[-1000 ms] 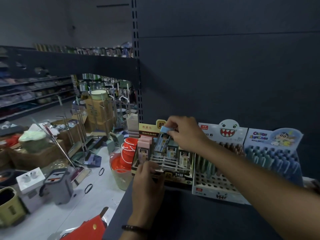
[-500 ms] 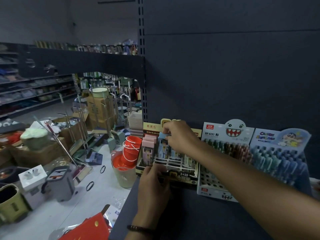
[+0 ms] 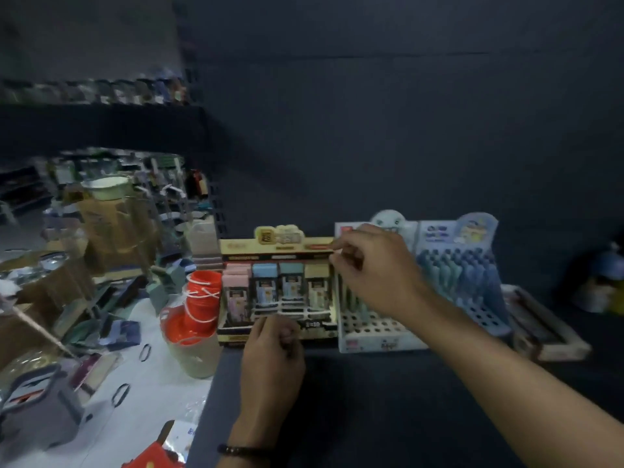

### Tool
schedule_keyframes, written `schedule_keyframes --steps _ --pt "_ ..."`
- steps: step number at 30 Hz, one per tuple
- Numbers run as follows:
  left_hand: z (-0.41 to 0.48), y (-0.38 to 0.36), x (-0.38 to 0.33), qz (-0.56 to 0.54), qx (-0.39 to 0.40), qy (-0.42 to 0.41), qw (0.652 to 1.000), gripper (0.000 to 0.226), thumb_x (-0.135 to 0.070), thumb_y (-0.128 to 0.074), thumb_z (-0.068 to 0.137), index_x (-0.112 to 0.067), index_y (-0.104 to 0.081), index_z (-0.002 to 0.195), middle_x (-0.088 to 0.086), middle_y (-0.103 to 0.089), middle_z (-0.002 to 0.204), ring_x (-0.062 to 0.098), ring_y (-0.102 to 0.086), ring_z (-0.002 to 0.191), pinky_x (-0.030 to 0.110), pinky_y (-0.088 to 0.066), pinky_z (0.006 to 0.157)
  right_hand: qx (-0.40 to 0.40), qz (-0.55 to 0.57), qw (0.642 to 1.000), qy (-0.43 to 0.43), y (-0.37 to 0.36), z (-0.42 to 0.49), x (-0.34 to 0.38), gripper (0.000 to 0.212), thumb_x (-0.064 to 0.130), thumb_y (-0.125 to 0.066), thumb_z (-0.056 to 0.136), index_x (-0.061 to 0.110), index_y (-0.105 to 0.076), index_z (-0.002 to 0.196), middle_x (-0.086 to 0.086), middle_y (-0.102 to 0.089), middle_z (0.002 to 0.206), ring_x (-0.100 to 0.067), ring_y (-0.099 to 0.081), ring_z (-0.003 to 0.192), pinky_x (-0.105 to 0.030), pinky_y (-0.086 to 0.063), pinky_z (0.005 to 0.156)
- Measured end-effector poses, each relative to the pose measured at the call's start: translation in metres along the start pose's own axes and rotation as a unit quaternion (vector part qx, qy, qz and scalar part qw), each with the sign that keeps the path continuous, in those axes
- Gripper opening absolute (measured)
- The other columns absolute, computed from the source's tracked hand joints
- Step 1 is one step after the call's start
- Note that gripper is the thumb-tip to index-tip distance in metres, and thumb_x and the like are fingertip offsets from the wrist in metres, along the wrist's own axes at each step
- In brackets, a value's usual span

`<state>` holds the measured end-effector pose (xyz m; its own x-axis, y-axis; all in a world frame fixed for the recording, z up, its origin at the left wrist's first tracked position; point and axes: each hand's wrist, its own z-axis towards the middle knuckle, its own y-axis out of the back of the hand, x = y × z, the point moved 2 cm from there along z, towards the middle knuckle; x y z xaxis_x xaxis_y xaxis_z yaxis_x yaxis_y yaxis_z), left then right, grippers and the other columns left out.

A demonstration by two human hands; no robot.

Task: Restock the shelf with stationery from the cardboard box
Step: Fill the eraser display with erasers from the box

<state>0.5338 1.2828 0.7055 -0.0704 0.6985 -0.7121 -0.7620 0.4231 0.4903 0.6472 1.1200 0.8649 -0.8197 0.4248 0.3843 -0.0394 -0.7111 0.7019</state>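
Note:
A yellow display box [image 3: 236,336] of boxed erasers stands on the dark shelf [image 3: 371,417]. Its columns are topped pink, blue, green and yellow; the blue eraser [image 3: 265,270] sits in the second column. My left hand [image 3: 273,356] grips the box's front edge with curled fingers. My right hand [image 3: 374,271] pinches the right corner of the box's back header card and holds no eraser. The frame is blurred. No cardboard supply box shows clearly.
Right of the eraser box stand a white pen display [image 3: 371,332], a blue pen display [image 3: 472,282] and a flat tray [image 3: 547,332]. Stacked orange buckets [image 3: 199,298] sit just left of the shelf end. Cluttered goods cover the floor at left.
My right hand has left the blue eraser in the second column and moved right to the header card's corner. The view has panned right and down.

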Motion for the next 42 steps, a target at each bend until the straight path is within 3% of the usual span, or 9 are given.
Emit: schedule_keyframes --steps 5,10,14,19,24,31,35,39,42 --pt "-0.028 -0.026 -0.092 -0.023 0.154 -0.169 0.973 0.019 -0.024 -0.068 0.098 -0.039 -0.056 0.097 -0.017 -0.056 0.097 0.007 -0.057 0.079 0.033 -0.051 0.065 -0.026 0.005 0.993 -0.114 0.074 -0.116 -0.038 0.006 0.022 -0.078 0.095 0.022 -0.081 0.1 0.011 -0.074 0.09 -0.003 -0.066 0.087 -0.011 -0.045 0.073" --pt "-0.114 -0.081 -0.186 -0.008 0.306 -0.262 0.915 0.006 -0.038 -0.06 0.098 -0.039 -0.054 0.099 -0.014 -0.06 0.085 0.014 -0.062 0.076 0.039 -0.053 0.062 -0.101 -0.001 0.953 -0.285 0.129 -0.26 -0.081 0.006 0.02 -0.081 0.091 0.026 -0.082 0.094 0.018 -0.077 0.086 0.002 -0.072 0.084 -0.014 -0.052 0.074" --pt "-0.226 -0.141 -0.256 -0.007 0.419 -0.342 0.841 0.008 -0.046 -0.056 0.099 -0.039 -0.053 0.101 -0.015 -0.061 0.09 0.013 -0.063 0.079 0.04 -0.055 0.064 -0.049 -0.05 0.897 -0.437 0.179 -0.414 -0.114 0.007 0.031 -0.078 0.093 0.031 -0.079 0.101 0.017 -0.076 0.089 0.002 -0.069 0.084 -0.018 -0.054 0.079" --pt "-0.401 -0.215 -0.334 0.018 0.567 -0.401 0.719 0.015 -0.049 -0.056 0.097 -0.036 -0.056 0.104 -0.011 -0.065 0.099 0.022 -0.067 0.088 0.042 -0.059 0.074 -0.049 -0.085 0.772 -0.628 0.246 -0.647 -0.113 0.013 0.034 -0.071 0.097 0.026 -0.077 0.105 0.01 -0.07 0.082 -0.01 -0.067 0.081 -0.03 -0.052 0.078" --pt "-0.585 -0.266 -0.392 0.065 0.684 -0.473 0.552 0.017 -0.048 -0.058 0.099 -0.033 -0.062 0.105 -0.011 -0.069 0.103 0.018 -0.068 0.098 0.035 -0.055 0.079 -0.136 -0.019 0.617 -0.775 0.287 -0.869 -0.072 0.008 0.026 -0.072 0.096 0.026 -0.078 0.09 0.007 -0.073 0.077 -0.008 -0.067 0.074 -0.009 -0.04 0.059" --pt "-0.787 -0.336 -0.424 0.128 0.77 -0.502 0.373 0.014 -0.051 -0.055 0.101 -0.039 -0.061 0.104 -0.015 -0.064 0.103 0.01 -0.062 0.095 0.035 -0.057 0.086 -0.223 0.028 0.424 -0.878 0.309 -1.078 -0.033 0.008 0.027 -0.068 0.1 0.023 -0.067 0.094 0.009 -0.065 0.085 0.0 -0.058 0.075 -0.012 -0.041 0.059" --pt "-0.883 -0.394 -0.434 0.139 0.802 -0.499 0.298 0.013 -0.043 -0.055 0.1 -0.032 -0.06 0.096 -0.014 -0.062 0.1 0.01 -0.06 0.093 0.033 -0.053 0.084 -0.253 0.067 0.318 -0.911 0.305 -1.169 -0.05 0.015 0.035 -0.068 0.098 0.024 -0.072 0.108 0.007 -0.07 0.097 -0.009 -0.066 0.089 -0.027 -0.054 0.077" --pt "-0.982 -0.468 -0.429 0.149 0.815 -0.504 0.243 0.012 -0.047 -0.053 0.099 -0.037 -0.051 0.095 -0.013 -0.057 0.1 0.012 -0.057 0.097 0.032 -0.05 0.083 -0.296 0.088 0.232 -0.922 0.291 -1.238 -0.085 0.006 0.037 -0.07 0.096 0.031 -0.071 0.096 0.006 -0.073 0.086 -0.007 -0.068 0.079 -0.023 -0.05 0.067" --pt "-1.058 -0.522 -0.421 0.17 0.824 -0.506 0.191 0.008 -0.049 -0.051 0.099 -0.042 -0.048 0.101 -0.011 -0.062 0.11 0.014 -0.06 0.104 0.034 -0.051 0.087 -0.339 0.122 0.184 -0.915 0.264 -1.3 -0.123 0.012 0.04 -0.073 0.087 0.028 -0.073 0.088 0.002 -0.074 0.076 -0.012 -0.073 0.072 -0.037 -0.061 0.072"
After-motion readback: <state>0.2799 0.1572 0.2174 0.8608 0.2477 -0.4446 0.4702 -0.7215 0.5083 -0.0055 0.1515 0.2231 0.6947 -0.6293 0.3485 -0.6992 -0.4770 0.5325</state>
